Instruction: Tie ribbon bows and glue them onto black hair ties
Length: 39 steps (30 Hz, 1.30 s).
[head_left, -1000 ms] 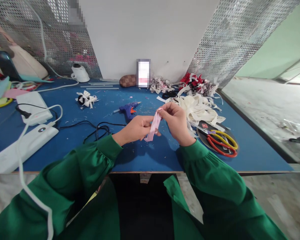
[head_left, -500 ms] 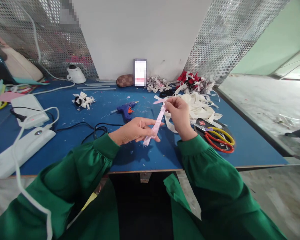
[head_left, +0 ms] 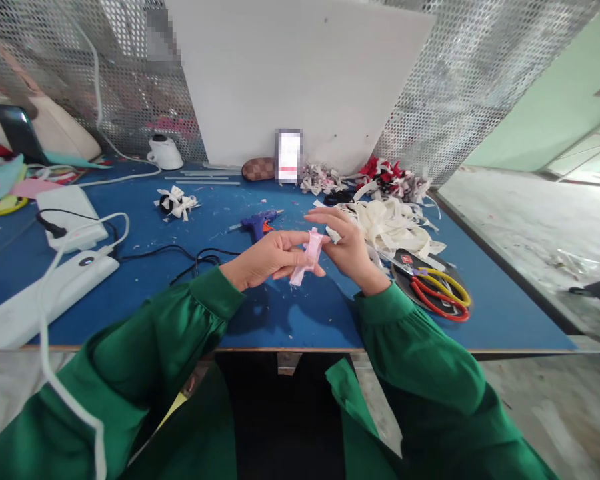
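Observation:
A shiny pink ribbon (head_left: 312,251) lies looped around the fingers of my left hand (head_left: 265,257), whose thumb presses on it. Its lower tail hangs below those fingers. My right hand (head_left: 347,248) is at the ribbon's upper part, one fingertip touching its edge, while its other fingers stretch out above and apart. What lies behind the ribbon between the hands is hidden. Just beyond my left hand a blue glue gun (head_left: 260,223) with an orange trigger rests on the blue table (head_left: 290,327).
To the right are a heap of cream ribbon strips (head_left: 390,223) and scissors (head_left: 440,290) with red and yellow handles on a dark round pad. A black-and-white bow (head_left: 177,202), a phone (head_left: 289,157) and a white power strip (head_left: 50,303) stand farther off. Black cable runs by my left wrist.
My right hand has come down toward my left hand, and its pinch has loosened. The pink ribbon, stretched out long before, now shows as a shorter piece folded at the left fingers.

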Each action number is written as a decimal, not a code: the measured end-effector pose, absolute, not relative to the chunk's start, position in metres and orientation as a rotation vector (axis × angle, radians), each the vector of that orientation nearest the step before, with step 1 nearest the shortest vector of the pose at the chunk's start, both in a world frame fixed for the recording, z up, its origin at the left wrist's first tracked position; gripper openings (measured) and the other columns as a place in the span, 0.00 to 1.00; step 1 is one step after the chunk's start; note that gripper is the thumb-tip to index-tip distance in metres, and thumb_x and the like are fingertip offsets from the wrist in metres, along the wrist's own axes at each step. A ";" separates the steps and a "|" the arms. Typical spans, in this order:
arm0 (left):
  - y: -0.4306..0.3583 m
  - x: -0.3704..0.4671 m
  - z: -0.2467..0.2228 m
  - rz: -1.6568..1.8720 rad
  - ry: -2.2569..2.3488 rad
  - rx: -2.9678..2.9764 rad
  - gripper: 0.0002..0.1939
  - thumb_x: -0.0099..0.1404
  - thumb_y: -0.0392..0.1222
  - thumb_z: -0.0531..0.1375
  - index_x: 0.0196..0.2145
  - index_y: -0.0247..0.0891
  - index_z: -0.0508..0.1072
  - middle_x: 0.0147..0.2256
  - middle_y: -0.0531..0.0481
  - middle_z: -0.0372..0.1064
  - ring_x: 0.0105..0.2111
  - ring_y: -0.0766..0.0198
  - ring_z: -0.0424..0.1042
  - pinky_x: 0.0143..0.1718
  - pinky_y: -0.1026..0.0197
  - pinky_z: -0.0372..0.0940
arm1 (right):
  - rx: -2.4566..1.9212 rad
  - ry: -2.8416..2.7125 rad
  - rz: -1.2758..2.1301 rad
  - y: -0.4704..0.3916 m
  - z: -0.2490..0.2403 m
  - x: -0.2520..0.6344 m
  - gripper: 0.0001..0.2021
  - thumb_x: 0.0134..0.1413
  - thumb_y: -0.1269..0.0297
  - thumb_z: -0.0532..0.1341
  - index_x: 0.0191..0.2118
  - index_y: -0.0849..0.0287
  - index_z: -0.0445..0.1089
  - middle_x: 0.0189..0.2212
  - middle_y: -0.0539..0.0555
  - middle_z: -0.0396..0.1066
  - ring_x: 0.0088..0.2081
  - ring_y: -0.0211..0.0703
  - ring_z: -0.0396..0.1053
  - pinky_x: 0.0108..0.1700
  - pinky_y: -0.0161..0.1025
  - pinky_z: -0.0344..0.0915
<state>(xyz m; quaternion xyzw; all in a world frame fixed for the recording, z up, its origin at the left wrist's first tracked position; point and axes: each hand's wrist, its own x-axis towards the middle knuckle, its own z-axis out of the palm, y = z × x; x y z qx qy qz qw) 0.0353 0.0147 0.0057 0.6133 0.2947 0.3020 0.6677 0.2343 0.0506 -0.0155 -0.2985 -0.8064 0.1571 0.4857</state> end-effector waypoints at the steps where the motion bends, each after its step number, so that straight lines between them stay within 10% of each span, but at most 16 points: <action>1: 0.014 0.035 0.006 0.672 0.662 1.388 0.29 0.64 0.44 0.65 0.62 0.37 0.70 0.33 0.42 0.80 0.12 0.80 0.50 0.15 0.70 0.44 | -0.717 -1.960 0.382 0.051 -0.017 0.234 0.16 0.54 0.74 0.60 0.46 0.53 0.76 0.50 0.57 0.74 0.55 0.51 0.70 0.59 0.52 0.65; 20: 0.019 0.034 0.005 0.974 0.685 1.302 0.32 0.64 0.43 0.66 0.64 0.39 0.66 0.35 0.42 0.81 0.12 0.80 0.50 0.14 0.70 0.44 | -0.936 -1.700 0.712 0.041 -0.020 0.224 0.09 0.59 0.59 0.61 0.34 0.58 0.76 0.24 0.49 0.72 0.27 0.38 0.67 0.32 0.36 0.63; 39: 0.022 0.035 0.004 1.262 1.040 1.604 0.32 0.67 0.44 0.62 0.67 0.40 0.63 0.36 0.47 0.80 0.12 0.76 0.57 0.14 0.68 0.54 | -0.871 -1.855 0.794 0.019 -0.014 0.215 0.13 0.62 0.54 0.61 0.34 0.57 0.75 0.25 0.50 0.72 0.23 0.36 0.67 0.27 0.36 0.63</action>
